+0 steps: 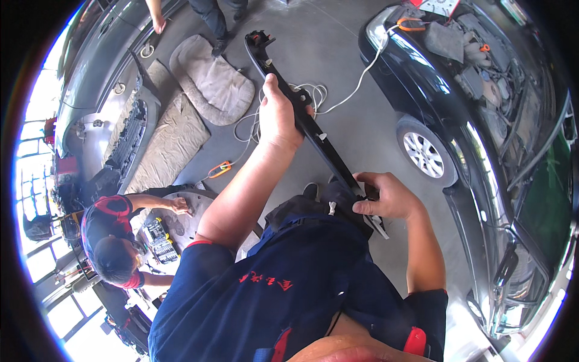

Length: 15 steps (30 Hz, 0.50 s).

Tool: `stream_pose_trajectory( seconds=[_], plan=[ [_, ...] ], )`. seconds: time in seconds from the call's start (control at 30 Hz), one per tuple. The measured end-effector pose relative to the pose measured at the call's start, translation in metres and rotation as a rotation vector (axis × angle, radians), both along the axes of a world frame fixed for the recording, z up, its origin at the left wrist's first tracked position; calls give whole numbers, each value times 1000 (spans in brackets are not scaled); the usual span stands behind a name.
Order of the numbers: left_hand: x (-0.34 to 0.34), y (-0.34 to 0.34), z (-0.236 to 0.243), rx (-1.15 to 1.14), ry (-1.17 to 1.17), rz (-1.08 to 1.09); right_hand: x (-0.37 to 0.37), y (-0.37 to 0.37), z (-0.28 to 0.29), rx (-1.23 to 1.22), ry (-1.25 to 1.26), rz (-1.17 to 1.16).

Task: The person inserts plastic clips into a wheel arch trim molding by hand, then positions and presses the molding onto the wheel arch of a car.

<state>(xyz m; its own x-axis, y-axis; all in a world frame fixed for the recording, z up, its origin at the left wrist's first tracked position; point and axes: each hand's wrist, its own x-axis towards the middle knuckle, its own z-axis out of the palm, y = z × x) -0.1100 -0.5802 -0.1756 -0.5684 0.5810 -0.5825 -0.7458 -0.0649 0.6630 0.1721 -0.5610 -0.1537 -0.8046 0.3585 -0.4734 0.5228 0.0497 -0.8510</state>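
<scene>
Slanting left of the glossy black car (416, 75), a long black plastic strip (325, 146) crosses the left hand (278, 114) clamped around it, near end gripped by the right hand (391, 196).

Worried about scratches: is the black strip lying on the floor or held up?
Held up: the left hand grips the black strip partway along, and the right hand holds it nearer the body.

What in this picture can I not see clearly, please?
In the head view:
Left hand: some fingers, hidden behind the black strip.
Co-worker: lower hand, hidden behind the blue shirt.
Standing person: head and chest, cut off by the top edge.
Toolbox pieces: too small to tell apart.
</scene>
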Motion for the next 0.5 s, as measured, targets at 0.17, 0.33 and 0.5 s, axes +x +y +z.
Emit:
stream_pose_trajectory(
  seconds=[0.17,0.33,0.5],
  plan=[
    [-47,67,-4,33,40,23,-50,74,-22,31,3,41],
    [-88,158,-5,5,79,35,-97,164,-32,-63,11,33],
    [-118,253,14,-37,116,21,-132,248,-31,-10,-41,17]
  ],
)
